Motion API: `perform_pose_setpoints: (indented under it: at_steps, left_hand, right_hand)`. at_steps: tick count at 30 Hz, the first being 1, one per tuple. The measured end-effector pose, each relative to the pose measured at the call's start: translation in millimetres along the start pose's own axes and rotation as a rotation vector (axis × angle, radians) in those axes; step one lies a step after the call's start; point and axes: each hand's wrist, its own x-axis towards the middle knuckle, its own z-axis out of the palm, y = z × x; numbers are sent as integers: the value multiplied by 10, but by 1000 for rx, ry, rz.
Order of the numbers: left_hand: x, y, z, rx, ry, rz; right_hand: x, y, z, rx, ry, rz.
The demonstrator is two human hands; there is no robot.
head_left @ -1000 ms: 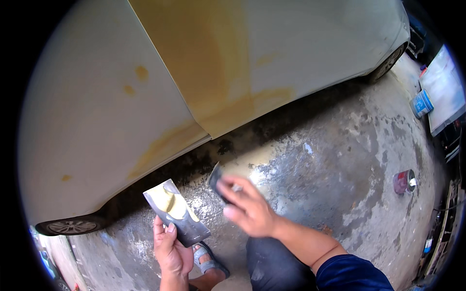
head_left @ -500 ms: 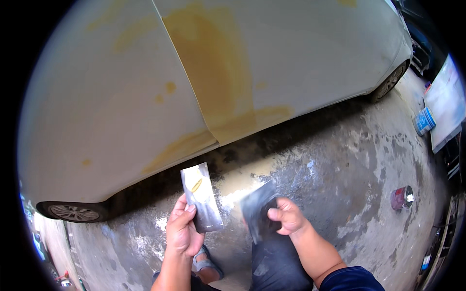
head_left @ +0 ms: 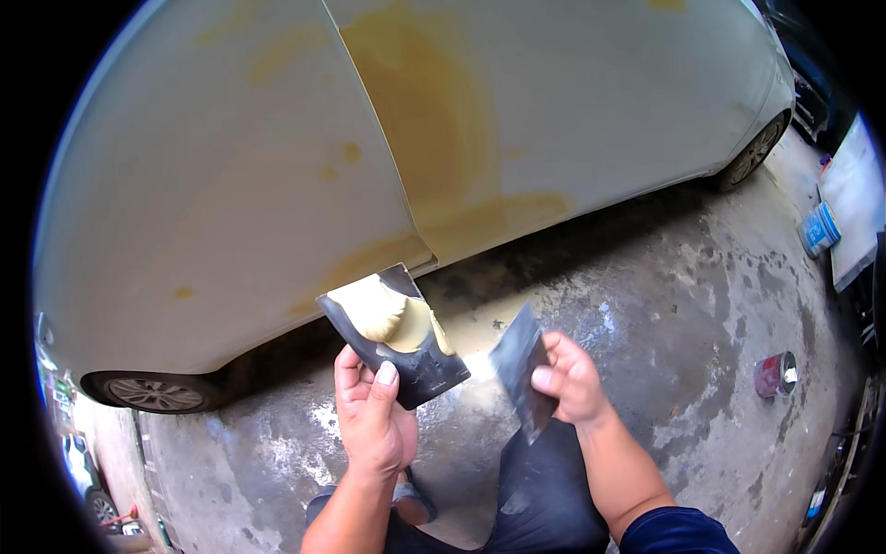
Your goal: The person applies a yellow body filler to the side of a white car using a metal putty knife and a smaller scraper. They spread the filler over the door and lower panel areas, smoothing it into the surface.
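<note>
My left hand [head_left: 374, 420] grips a dark rectangular spreader plate [head_left: 425, 369] topped with a mound of pale cream paste [head_left: 365, 309]. My right hand [head_left: 568, 379] pinches a second flat dark spreader [head_left: 517, 365], held tilted and slightly blurred, a little to the right of the first plate and apart from it. Beyond both hands stands the side of a white car [head_left: 618, 102], with yellowish patches [head_left: 420, 120] spread around the vertical panel seam and along the lower edge.
The car's wheels [head_left: 152, 391] sit at both ends over a stained concrete floor [head_left: 674, 351]. On the right are a red can [head_left: 773, 374], a blue bucket [head_left: 817, 231] and a leaning pale panel [head_left: 854, 194]. Another car [head_left: 83, 480] shows at the far left.
My left hand has risen, and its plate is tilted so the paste faces up. My right hand has moved rightward, and its spreader now stands more upright.
</note>
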Motion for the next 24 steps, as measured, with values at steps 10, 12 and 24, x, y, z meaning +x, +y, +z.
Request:
perform_pose_setpoints:
  at_steps: [10, 12, 24]
  left_hand:
    - [-65, -36, -63, 637, -439, 55]
    - [-15, 30, -29, 989, -556, 254]
    - [203, 73, -490, 216, -392, -403]
  right_hand:
    - [153, -206, 322, -375, 40, 36]
    - [230, -316, 330, -387, 1, -12]
    - [528, -784, 491, -925, -503, -377]
